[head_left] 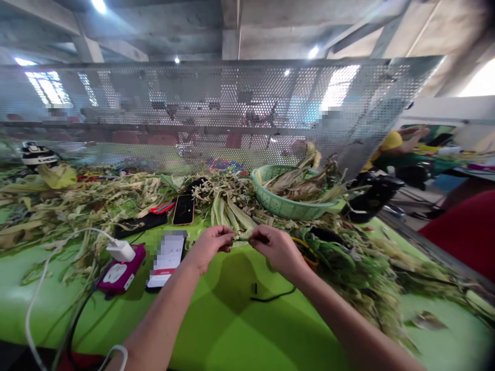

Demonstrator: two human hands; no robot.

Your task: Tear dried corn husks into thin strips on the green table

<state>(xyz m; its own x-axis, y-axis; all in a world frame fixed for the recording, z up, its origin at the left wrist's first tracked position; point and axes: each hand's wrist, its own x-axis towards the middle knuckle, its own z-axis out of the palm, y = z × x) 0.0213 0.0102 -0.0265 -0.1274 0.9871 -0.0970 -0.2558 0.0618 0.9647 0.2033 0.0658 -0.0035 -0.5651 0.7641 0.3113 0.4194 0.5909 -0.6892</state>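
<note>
My left hand (211, 245) and my right hand (275, 248) meet above the bright green table (232, 330), both pinched on a thin pale green strip of leaf (243, 236) held between them. The fingers of each hand are closed round the ends of the strip. Just behind the hands lies a heap of long green and dried leaves (228, 203). A black cord (270, 296) lies on the table under my right wrist.
A green plastic basket (286, 206) full of dried husks stands behind right. Phones (183, 209) (167, 259), a purple power strip (118, 272) with a white plug and cables lie left. A perforated metal screen (216, 108) backs the table. Another person sits far right.
</note>
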